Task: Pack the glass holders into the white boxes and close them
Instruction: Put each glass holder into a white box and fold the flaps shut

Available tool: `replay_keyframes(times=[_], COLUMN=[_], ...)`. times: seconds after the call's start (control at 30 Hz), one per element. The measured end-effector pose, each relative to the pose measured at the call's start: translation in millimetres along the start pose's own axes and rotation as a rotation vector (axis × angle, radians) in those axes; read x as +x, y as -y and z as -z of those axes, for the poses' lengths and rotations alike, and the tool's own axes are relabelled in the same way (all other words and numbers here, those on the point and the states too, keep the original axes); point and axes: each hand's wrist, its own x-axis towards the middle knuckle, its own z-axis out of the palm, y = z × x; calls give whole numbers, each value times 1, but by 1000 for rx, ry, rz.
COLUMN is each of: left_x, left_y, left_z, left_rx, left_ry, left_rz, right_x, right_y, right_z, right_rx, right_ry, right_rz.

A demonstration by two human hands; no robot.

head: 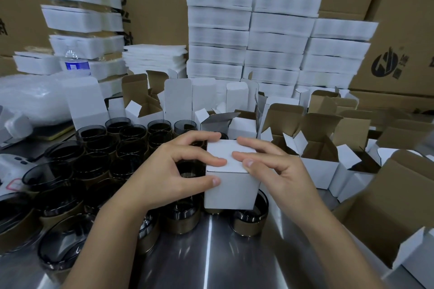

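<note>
— White box (231,171), where was it?
— Centre, lid down, left hand (178,166) and right hand (274,169) pinching its top edges; glass holders (94,159) crowded left, open boxes (319,171) right, steel table (211,253) near

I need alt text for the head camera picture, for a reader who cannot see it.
The left hand and right hand grip a white box with its lid shut. Dark glass holders stand left of it on the steel table, open boxes right.

Glass holders (98,159) left — open boxes (324,148) right, foam stacks (277,37) behind.
</note>
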Motion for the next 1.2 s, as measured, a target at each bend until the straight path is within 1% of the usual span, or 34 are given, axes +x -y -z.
replay_keyframes(times=[0.1, 0.27, 0.33, 0.47, 0.53, 0.8, 1.03, 1.2], left_x=[0, 0, 1, 2, 2, 1, 1, 0], left_y=[0, 1, 2, 2, 3, 6, 8, 11], left_z=[-1, -2, -3, -4, -5, -5, -5, -4], left_rx=[-46, -132, -153, -180, -197, -236, -261, -273], left_ry=[14, 32, 39, 34, 19, 12, 5, 18], left_rz=[23, 45, 48, 23, 20, 24, 36, 41], right_x=[0, 0, 1, 1, 1, 3, 5, 8], right_y=[1, -1, -3, -9, -10, -4, 3, 7], right_z=[0, 0, 1, 7, 9, 15, 19, 21], right_rx=[-30, -158, -165, -172, -179, -146, -195, -228], right_ry=[-10, -17, -10, 71, 108, 161, 219, 271], right_rz=[4, 66, 76, 96, 78, 61, -58, -81])
